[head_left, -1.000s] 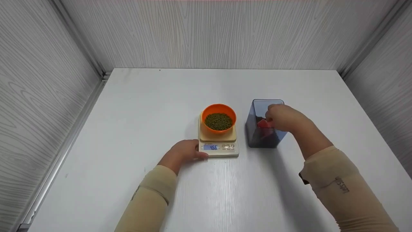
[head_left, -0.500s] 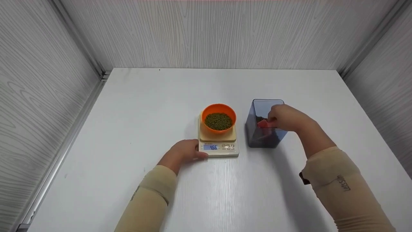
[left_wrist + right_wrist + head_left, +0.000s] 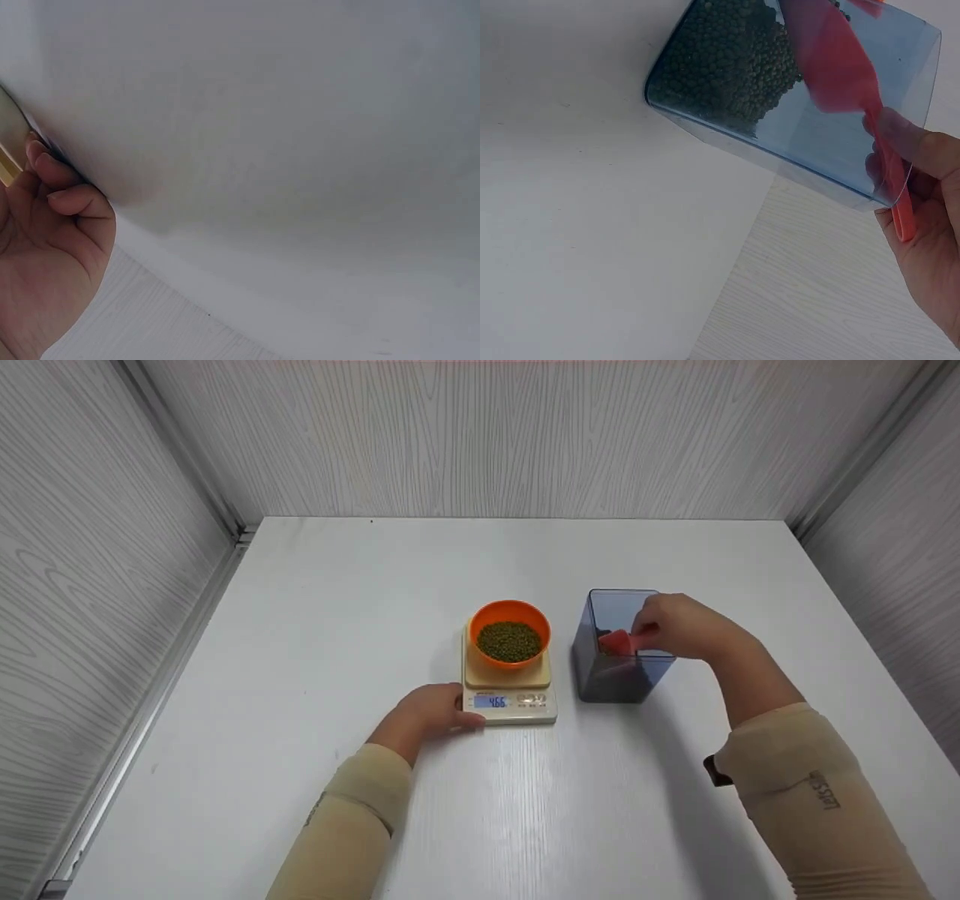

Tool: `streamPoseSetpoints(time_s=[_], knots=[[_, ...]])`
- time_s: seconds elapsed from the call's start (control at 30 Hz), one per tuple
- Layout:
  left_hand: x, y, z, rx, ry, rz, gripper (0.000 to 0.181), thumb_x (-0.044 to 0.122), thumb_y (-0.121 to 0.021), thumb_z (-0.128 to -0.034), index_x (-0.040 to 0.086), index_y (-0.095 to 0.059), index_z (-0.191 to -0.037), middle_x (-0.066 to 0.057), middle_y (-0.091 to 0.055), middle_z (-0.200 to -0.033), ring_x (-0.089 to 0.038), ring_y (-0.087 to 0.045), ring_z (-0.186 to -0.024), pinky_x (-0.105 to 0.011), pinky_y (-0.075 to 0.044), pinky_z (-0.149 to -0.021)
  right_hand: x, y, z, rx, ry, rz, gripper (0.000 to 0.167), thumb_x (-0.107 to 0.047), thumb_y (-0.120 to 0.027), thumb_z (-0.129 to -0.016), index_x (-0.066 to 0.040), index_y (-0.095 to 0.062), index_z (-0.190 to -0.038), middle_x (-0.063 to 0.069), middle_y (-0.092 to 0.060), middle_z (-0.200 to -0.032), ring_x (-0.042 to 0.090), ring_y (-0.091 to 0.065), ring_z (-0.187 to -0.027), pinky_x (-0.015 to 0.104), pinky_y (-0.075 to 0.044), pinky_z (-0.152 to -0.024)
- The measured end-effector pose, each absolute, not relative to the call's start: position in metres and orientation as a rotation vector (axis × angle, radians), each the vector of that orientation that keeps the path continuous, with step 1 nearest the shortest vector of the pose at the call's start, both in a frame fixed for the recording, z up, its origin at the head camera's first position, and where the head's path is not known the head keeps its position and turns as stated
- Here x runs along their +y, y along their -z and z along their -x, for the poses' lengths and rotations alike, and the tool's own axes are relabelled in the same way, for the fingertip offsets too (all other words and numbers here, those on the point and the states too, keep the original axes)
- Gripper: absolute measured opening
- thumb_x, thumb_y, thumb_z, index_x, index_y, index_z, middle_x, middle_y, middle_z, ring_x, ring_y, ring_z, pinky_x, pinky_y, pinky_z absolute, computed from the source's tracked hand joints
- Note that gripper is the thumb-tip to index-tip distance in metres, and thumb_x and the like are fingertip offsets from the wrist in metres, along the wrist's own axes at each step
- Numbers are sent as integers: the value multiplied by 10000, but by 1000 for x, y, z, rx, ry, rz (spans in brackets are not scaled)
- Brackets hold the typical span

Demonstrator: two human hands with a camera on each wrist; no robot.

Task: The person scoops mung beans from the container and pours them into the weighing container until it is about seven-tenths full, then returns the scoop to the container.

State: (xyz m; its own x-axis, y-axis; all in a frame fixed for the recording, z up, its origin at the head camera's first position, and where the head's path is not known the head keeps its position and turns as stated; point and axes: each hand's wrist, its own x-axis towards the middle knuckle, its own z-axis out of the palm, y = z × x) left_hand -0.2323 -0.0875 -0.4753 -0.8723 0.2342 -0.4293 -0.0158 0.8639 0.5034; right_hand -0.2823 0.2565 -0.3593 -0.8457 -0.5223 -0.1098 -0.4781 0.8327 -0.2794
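Right fingers on the red scoop, left fingers on the scale.
On my feed, the right hand [image 3: 679,624] has its fingers clamped on the handle [image 3: 904,219] of the red scoop [image 3: 618,643], whose head lies left of them inside the bluish container [image 3: 616,684]. The left hand [image 3: 429,709] grips the near left corner of the scale [image 3: 516,680]; beyond those fingers, an orange bowl [image 3: 510,610] of green grains [image 3: 508,643] sits on it.

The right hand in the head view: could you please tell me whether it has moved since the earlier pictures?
Yes: judged against the see-through container, the right hand has shifted rightward and slightly up in the picture.
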Motion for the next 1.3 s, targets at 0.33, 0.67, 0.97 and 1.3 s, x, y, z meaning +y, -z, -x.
streamPoseSetpoints(time_s=[0.33,0.67,0.97,1.3], knots=[[-88,476,232,2542,-708,-157,450,528,-686,-731,214,-597,-1040,25,-601,-1045,-186,-516,-1008,-391,-362,-980,274,356,278,2857,525,627,98,-52,-642,-828,-62,-682,-917,64,-565,-895,215,-512,-827,360,-484,-711],[-87,475,232,2543,-699,-146,449,528,-683,-735,224,-595,-1053,23,-596,-1079,-190,-509,-1037,-397,-349,-993,288,361,274,2854,663,548,106,-102,-648,-839,-81,-688,-935,53,-551,-926,205,-484,-854,324,-450,-698],[-87,474,232,2542,-701,-162,457,523,-685,-734,239,-600,-1081,33,-591,-1125,-187,-500,-1070,-395,-328,-1015,299,364,268,2844,820,474,117,-141,-649,-848,-94,-686,-947,47,-562,-936,196,-488,-842,314,-437,-694],[-87,476,232,2542,-693,-148,472,539,-684,-726,234,-593,-1075,29,-587,-1110,-190,-498,-1056,-393,-328,-1014,313,373,264,2822,991,387,229,-297,-659,-839,-127,-676,-991,33,-559,-948,193,-492,-851,222,-465,-675]])
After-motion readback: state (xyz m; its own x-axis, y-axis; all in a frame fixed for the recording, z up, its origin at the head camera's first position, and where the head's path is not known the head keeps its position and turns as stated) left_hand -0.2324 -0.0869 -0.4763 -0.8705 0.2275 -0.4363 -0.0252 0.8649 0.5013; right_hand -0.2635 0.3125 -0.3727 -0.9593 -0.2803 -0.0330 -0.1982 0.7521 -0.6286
